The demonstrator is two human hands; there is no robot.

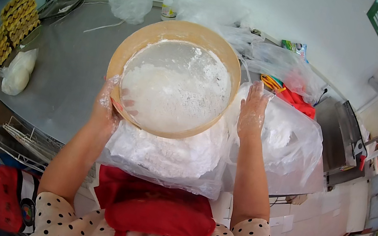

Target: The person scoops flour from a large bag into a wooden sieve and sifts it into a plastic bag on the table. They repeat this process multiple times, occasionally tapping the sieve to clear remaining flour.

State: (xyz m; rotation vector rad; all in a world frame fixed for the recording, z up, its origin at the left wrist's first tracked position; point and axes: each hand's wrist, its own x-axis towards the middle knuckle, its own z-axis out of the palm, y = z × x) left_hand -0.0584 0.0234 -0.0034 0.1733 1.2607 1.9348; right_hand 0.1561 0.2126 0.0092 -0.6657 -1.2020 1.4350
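Observation:
My left hand (111,101) grips the left rim of a round wooden-framed sieve (181,30), its fingers showing through the mesh from beneath. White powder (156,86) lies over much of the mesh. My right hand (252,110), dusted white, is held flat just right of the sieve's frame, fingers pointing away from me and holding nothing. Beneath the sieve, a heap of white powder (168,152) rests on a clear plastic sheet or bag (200,187). More powder (276,134) is in a clear plastic bag (307,149) to the right of my right hand.
On the metal table (59,66) are egg trays (14,21), a tied bag with pale contents (18,70), a red-capped bottle (170,4) and crumpled plastic bags (131,1). Red cloth or plastic (298,102) lies at the back right, near a metal appliance (335,131). A wire rack (27,143) stands below left.

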